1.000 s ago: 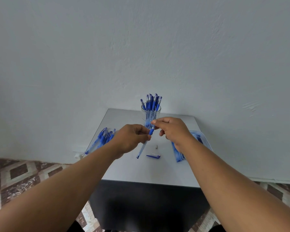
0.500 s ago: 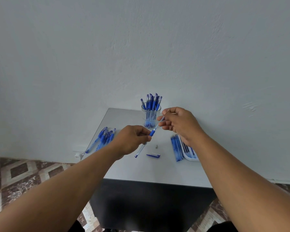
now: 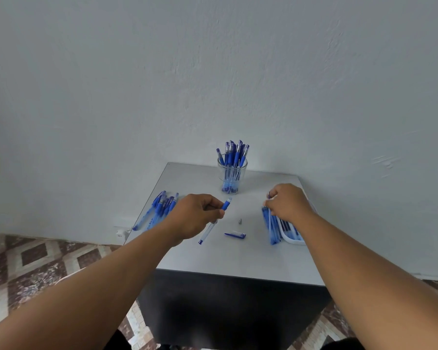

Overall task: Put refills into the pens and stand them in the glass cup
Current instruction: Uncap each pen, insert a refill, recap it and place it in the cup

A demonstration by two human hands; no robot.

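Observation:
My left hand (image 3: 195, 215) grips a clear pen barrel (image 3: 209, 228) by its blue grip, slanted with the open end up and to the right. Between the fingers of my right hand (image 3: 287, 203) is a thin refill (image 3: 269, 213), held over the loose refills (image 3: 272, 229) beside the white tray (image 3: 295, 241). The glass cup (image 3: 232, 178) stands at the back of the table with several capped blue pens in it. On the table between my hands lie a blue pen cap (image 3: 235, 234) and a small metal tip (image 3: 240, 221).
A pile of several blue pens (image 3: 159, 209) lies at the left edge of the grey table (image 3: 238, 258), which stands against a white wall. Patterned floor tiles show left and right below the table's front edge.
My right hand drew the refill up and out of the barrel, then swung right and down to the refills by the tray. My left hand kept holding the barrel.

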